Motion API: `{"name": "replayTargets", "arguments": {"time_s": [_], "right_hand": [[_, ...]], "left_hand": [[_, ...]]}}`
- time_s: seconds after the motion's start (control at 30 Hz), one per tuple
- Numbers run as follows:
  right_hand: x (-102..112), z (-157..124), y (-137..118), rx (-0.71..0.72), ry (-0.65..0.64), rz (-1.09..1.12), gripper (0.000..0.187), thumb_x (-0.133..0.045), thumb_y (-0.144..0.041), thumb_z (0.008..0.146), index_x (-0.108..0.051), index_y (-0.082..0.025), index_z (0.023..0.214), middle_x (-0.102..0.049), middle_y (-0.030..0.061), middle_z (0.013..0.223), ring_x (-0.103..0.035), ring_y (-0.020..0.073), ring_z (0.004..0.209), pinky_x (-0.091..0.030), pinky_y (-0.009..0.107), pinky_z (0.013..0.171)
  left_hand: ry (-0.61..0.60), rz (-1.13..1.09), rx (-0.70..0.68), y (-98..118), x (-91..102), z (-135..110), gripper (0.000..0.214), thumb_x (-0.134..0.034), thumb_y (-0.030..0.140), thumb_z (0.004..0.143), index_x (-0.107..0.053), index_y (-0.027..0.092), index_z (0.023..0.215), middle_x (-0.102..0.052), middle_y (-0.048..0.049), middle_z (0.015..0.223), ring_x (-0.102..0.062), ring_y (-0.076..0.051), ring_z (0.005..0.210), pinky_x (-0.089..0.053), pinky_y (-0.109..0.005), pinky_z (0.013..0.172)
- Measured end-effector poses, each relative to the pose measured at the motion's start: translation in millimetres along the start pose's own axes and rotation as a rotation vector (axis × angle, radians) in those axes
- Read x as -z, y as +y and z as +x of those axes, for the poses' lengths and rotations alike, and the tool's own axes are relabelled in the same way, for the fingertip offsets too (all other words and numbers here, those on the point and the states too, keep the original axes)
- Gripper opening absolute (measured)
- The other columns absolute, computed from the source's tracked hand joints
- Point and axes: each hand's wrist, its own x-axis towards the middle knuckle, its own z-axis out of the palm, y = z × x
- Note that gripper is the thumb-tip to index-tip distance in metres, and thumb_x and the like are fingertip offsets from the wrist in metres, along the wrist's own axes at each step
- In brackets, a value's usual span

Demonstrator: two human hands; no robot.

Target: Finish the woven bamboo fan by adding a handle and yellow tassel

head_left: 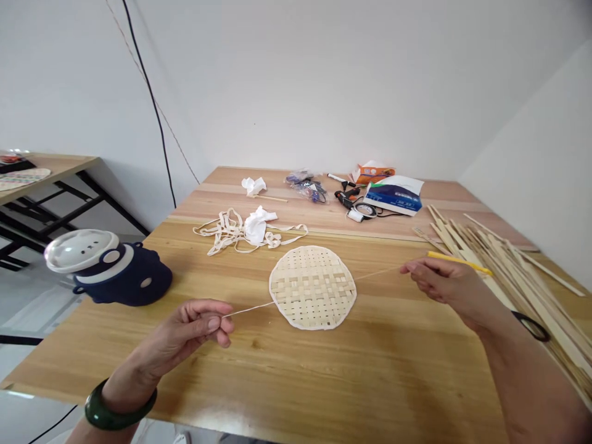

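My left hand (192, 327) pinches one end of a thin pale bamboo strand (247, 309) between thumb and fingers. The strand runs taut above a round woven bamboo disc (312, 288) with a smooth rim. My right hand (444, 283) holds the far end, along with a yellow stick (457, 263). Neither hand touches the disc. A dark green bangle (121, 405) circles my left wrist, and a black band (531, 325) hangs at my right wrist.
Long bamboo strips (513, 271) lie piled at the table's right. Behind the disc are tangled pale strips (226, 231) and a white tissue (256, 225). A glue gun (346, 198) and blue-white package (393, 196) lie farther back. A navy pot (134, 277) stands at left.
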Motion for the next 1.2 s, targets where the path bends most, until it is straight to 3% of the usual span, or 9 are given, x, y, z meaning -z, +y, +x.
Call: {"name": "replayTargets", "arguments": {"time_s": [0.2,0.43,0.5,0.6,0.7,0.83,0.93,1.07,1.2], "right_hand": [[-49,17,-40,0.248,-0.091,-0.16,0.035,-0.059,-0.046,0.077,-0.074,-0.015,0.081,-0.044,-0.0035,0.051,-0.034,0.0097,0.047,-0.024,0.025,0.046],[-192,6,-88,0.663,-0.507,-0.389,0.029,-0.048,-0.022,0.09,-0.074,-0.017,0.079,-0.07,0.0033,0.073,-0.057,0.0143,0.066,-0.04,0.025,0.061],[-230,-4,-99,0.745,-0.599,-0.409,0.021,-0.055,-0.019,0.087,-0.075,-0.021,0.094,-0.074,0.0036,0.097,-0.063,0.0178,0.086,-0.045,0.027,0.072],[-261,-17,-105,1.006,-0.63,-0.561,0.041,-0.063,-0.018,0.084,-0.064,-0.022,0.125,-0.056,0.01,0.139,-0.052,0.0266,0.123,-0.045,0.037,0.095],[-255,-23,-90,1.084,-0.443,-0.649,0.048,-0.06,-0.025,0.089,-0.054,-0.012,0.135,-0.049,0.017,0.144,-0.043,0.0287,0.132,-0.037,0.044,0.109],[-216,-29,-38,0.822,-0.16,-0.794,0.072,-0.07,-0.043,0.08,-0.049,-0.008,0.139,-0.05,0.0222,0.142,-0.038,0.039,0.136,-0.023,0.059,0.115],[-190,-38,7,0.644,-0.1,-0.922,0.085,-0.076,-0.047,0.071,-0.046,-0.008,0.141,-0.046,0.0251,0.145,-0.036,0.0444,0.137,-0.021,0.064,0.113],[-176,-51,44,0.627,-0.094,-0.964,0.065,-0.065,-0.044,0.083,-0.054,-0.006,0.134,-0.051,0.0257,0.141,-0.045,0.0425,0.132,-0.037,0.06,0.105],[-155,-54,38,0.845,-0.044,-0.9,0.032,-0.049,-0.025,0.093,-0.069,-0.01,0.114,-0.068,0.0183,0.122,-0.062,0.0326,0.115,-0.049,0.045,0.096]], "left_hand": [[0.262,-0.124,-0.06,-10,12.2,-12,0.027,-0.093,0.016,0.044,-0.079,0.016,0.066,-0.075,-0.0062,0.065,-0.069,-0.016,0.054,-0.06,-0.019,0.054],[0.692,-0.298,-0.185,-17,39.4,-32,0.027,-0.06,-0.005,0.07,-0.077,0.016,0.075,-0.077,-0.0041,0.075,-0.072,-0.013,0.06,-0.062,-0.018,0.059],[0.779,-0.293,-0.203,-19,49.0,-40,0.027,-0.057,-0.003,0.076,-0.076,0.016,0.078,-0.078,-0.0038,0.08,-0.073,-0.013,0.066,-0.062,-0.018,0.064],[0.868,-0.195,-0.212,-27,60.7,-54,0.019,-0.061,0.002,0.08,-0.074,0.016,0.084,-0.078,-0.0038,0.088,-0.074,-0.014,0.078,-0.061,-0.018,0.075],[0.921,-0.032,-0.22,-34,67.7,-65,0.014,-0.07,0.011,0.079,-0.073,0.016,0.092,-0.078,-0.0054,0.096,-0.074,-0.017,0.088,-0.06,-0.022,0.083],[0.992,0.159,-0.258,-36,70.1,-66,0.021,-0.07,0.027,0.082,-0.07,0.017,0.1,-0.076,-0.0073,0.105,-0.071,-0.023,0.102,-0.056,-0.033,0.095],[1.066,0.493,-0.231,-31,66.8,-57,0.024,-0.064,0.032,0.084,-0.07,0.02,0.103,-0.076,-0.0047,0.107,-0.068,-0.026,0.108,-0.05,-0.038,0.099],[1.069,1.276,-0.12,-23,54.8,-42,0.033,-0.053,0.036,0.09,-0.07,0.023,0.115,-0.072,-0.0064,0.118,-0.067,-0.032,0.106,-0.052,-0.039,0.085],[0.922,1.642,-0.107,-21,43.4,-29,0.041,-0.044,0.043,0.094,-0.067,0.022,0.121,-0.072,-0.0085,0.119,-0.07,-0.031,0.097,-0.05,-0.031,0.069]]}}
